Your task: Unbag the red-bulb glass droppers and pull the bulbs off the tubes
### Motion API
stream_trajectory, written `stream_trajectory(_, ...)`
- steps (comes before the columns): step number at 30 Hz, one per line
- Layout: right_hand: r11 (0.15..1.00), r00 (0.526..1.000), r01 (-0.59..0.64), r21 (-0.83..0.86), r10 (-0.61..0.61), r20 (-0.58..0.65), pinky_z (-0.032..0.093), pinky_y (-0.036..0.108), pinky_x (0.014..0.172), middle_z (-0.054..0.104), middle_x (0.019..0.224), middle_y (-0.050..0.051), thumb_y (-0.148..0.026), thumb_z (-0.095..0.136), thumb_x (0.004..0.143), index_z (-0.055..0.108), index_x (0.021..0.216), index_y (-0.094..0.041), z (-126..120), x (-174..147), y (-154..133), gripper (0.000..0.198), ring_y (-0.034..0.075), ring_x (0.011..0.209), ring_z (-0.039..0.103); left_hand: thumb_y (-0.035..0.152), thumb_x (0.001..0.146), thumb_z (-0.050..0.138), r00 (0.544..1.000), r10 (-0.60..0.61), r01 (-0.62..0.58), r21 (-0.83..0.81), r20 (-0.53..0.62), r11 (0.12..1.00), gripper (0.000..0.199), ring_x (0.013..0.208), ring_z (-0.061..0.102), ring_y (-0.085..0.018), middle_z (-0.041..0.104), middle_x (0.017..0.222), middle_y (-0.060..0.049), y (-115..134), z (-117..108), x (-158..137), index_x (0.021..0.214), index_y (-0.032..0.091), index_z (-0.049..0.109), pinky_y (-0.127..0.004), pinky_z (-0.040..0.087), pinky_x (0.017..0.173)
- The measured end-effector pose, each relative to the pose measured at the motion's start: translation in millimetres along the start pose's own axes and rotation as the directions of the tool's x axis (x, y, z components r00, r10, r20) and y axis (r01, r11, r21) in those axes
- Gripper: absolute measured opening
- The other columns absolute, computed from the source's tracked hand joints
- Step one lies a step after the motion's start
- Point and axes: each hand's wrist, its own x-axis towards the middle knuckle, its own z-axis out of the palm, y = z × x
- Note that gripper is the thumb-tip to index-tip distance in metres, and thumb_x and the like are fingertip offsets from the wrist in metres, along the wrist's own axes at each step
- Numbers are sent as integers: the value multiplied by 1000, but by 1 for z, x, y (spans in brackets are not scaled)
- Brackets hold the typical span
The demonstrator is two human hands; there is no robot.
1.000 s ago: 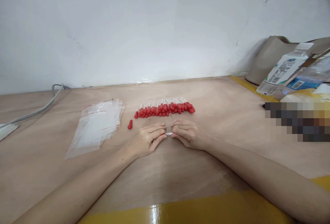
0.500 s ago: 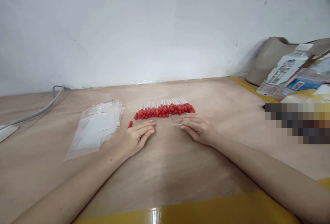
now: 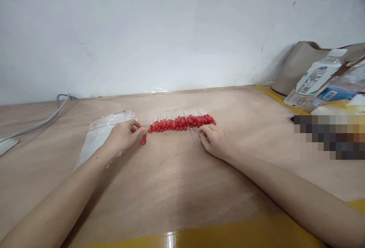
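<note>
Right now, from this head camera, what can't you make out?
In the head view:
Plastic bags: partly covered by the left hand.
Held tube: one end hidden in the grip of the right hand.
Bottle label: print too small to read.
White object: cut off by the picture's left edge.
Pixelated patch: masks whatever lies there.

Nothing readable on the bottle label (image 3: 312,77) or the blue label (image 3: 337,94) beside it (print too small)

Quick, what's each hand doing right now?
Left hand: open, loosely curled near the loose red bulb, holding nothing I can see.
Right hand: closed, fingers pinching a thin clear tube.
</note>
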Motion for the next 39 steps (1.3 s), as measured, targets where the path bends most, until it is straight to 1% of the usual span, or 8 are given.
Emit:
stream_trajectory(7,999,998,47,-5,-47,-47,39,25,60,54,66,5,-15,41,82,57,78,-15,11,-1,-3,16,15,63,49,52,73,45,989,-25,22,18,145,1000,35,62,58,-18,65,68,-2,4,3,-3,72,19,58,-24,37,52)
stream_trajectory(13,998,999,26,65,-24,-24,38,25,58,52,64,3,-25,50,80,58,80,-16,16,-5,-6,12,14,60,47,50,79,35,983,-32,28,23,182,999,41,53,56,-17,59,55,-2,2,4,-2,63,19,56,-25,36,52)
stream_trajectory(16,998,1000,13,66,-13,4,40,26,60,54,68,4,-34,53,79,58,83,-16,16,-4,-8,19,15,64,49,49,79,37,994,-14,7,66,113,998,38,59,57,-19,61,61,-3,3,3,-2,69,19,58,-26,37,55)
stream_trajectory(19,998,1000,1,64,-3,31,42,29,65,55,72,5,-45,54,77,58,87,-16,15,-3,-11,31,17,68,51,48,78,42,996,67,-61,90,-59,994,33,68,57,-20,63,75,-4,10,3,-5,79,19,59,-27,38,58)
stream_trajectory(22,998,998,-8,64,5,55,43,33,72,58,81,8,-53,56,73,58,94,-15,15,-1,-14,44,20,77,53,44,79,46,967,194,-189,42,-166,981,28,72,56,-19,62,82,-3,24,8,-10,84,19,58,-28,39,63)
stream_trajectory(27,997,991,-46,64,37,132,42,35,74,59,87,9,-56,57,71,56,102,-15,12,1,-18,52,21,81,54,37,80,50,894,410,-419,-13,-183,908,22,77,55,-18,60,82,-4,62,23,-7,83,17,58,-29,41,71)
stream_trajectory(34,992,987,-86,92,72,146,39,34,75,59,88,7,-54,55,74,55,104,-17,6,3,-19,47,20,83,53,53,75,51,873,454,-464,-19,-179,885,35,73,53,-19,58,72,-3,118,42,29,75,18,54,-29,39,63)
stream_trajectory(39,985,975,-102,141,71,210,38,32,72,57,81,4,-54,58,72,55,97,-18,-4,3,-15,44,18,77,51,62,71,49,888,456,-458,-23,-64,889,43,63,52,-18,57,69,-2,134,48,44,74,18,53,-28,36,56)
